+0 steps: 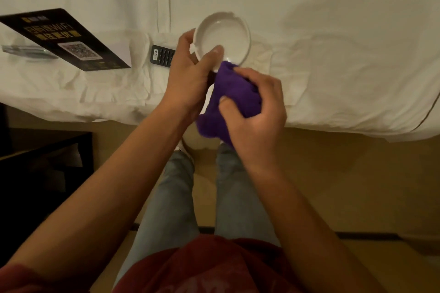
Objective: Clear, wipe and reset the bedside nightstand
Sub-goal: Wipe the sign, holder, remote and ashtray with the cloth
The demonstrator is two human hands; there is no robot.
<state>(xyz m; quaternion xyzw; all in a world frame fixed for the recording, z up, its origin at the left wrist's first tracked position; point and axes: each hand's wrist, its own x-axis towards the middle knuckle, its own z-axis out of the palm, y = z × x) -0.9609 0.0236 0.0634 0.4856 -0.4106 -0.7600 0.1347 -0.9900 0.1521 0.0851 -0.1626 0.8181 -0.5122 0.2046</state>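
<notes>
Frame centre, over the bed: left hand is pinching the ashtray by its rim; right hand is clenching the cloth; hard rubbing risks the ashtray slipping free.

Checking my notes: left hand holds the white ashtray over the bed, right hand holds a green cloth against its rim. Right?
Not quite: the cloth is purple, not green, as the head view shows. The rest stands: the left hand holds the white ashtray over the bed, and the right hand holds the cloth at its rim.
</notes>
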